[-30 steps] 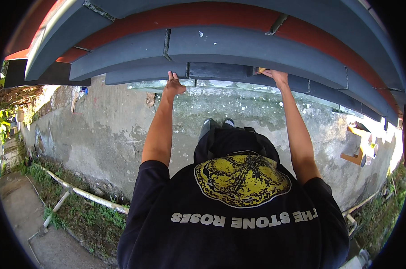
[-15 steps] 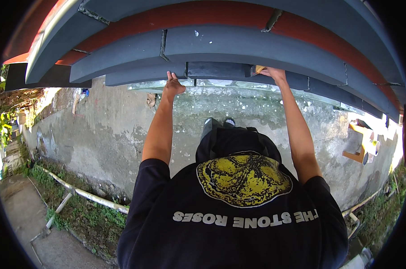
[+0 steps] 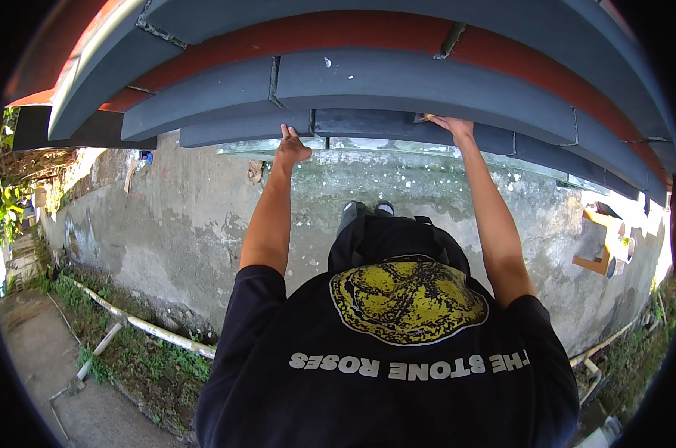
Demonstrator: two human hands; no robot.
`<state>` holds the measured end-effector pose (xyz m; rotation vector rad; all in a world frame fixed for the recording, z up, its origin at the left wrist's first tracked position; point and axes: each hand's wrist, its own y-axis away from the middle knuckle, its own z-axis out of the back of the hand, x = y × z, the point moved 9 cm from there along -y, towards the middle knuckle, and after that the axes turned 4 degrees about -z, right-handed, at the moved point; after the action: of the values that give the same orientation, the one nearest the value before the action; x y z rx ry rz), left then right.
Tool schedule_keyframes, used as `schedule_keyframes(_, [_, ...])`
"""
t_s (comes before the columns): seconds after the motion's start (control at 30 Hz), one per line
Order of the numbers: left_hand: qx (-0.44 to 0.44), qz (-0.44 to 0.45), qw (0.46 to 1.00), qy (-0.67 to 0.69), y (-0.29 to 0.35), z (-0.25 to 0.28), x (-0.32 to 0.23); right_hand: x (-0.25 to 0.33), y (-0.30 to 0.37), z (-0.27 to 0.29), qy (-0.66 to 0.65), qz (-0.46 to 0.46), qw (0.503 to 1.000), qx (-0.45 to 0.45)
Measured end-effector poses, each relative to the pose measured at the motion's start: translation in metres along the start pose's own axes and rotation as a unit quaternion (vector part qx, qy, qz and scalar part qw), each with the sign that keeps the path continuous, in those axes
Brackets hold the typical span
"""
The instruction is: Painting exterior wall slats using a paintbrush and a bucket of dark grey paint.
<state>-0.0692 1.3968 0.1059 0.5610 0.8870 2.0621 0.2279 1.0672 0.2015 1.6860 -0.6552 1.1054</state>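
Observation:
In front of me a wall of stacked blue-grey bands bends across the top of the view. My left hand rests its fingertips against the lower grey band, with the fingers stretched up and the thumb out to the side. It holds nothing. Further right, my right hand is closed around a small tool with a yellow-tan part. Its dark end meets the lower band; its exact kind is too small to tell. Left of the tool, one stretch of band looks darker than its surroundings.
Red strips run between the grey bands, with open vertical joints. Below is a worn concrete floor. An open cardboard box stands at the right. Behind me, a pale pipe lies along a weedy strip.
The right hand and its tool have shifted slightly left along the band; less of the yellow-tan part shows. My left hand stays at the same spot on the band.

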Motion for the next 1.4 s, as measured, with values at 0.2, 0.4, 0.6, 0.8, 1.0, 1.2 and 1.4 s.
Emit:
schedule_keyframes(0.2, [-0.007,0.005,0.999,0.031,-0.012,-0.006,0.008,0.004,0.037,-0.011,0.021,0.110,0.980,-0.167])
schedule_keyframes(0.4, [0.025,-0.021,0.996,-0.080,-0.012,-0.006,0.000,-0.024,0.040,-0.017,0.006,0.007,1.000,-0.020])
schedule_keyframes(0.6, [-0.041,-0.002,0.999,-0.008,0.004,0.003,0.010,0.023,0.074,0.015,0.251,0.181,0.928,-0.210])
schedule_keyframes(0.8, [-0.038,0.012,0.999,-0.004,-0.009,0.002,0.006,-0.012,0.111,-0.126,0.391,0.315,0.856,-0.122])
schedule_keyframes(1.0, [-0.029,0.020,0.998,0.058,0.011,0.010,0.006,-0.016,0.096,-0.169,0.207,0.142,0.968,-0.002])
schedule_keyframes(1.2, [-0.080,-0.020,0.997,-0.002,-0.014,-0.004,0.015,0.029,0.085,-0.050,0.365,0.197,0.895,-0.164])
schedule_keyframes(1.4, [-0.123,-0.054,0.991,0.019,-0.009,-0.011,0.027,0.032,0.094,-0.045,0.450,0.203,0.837,-0.234])
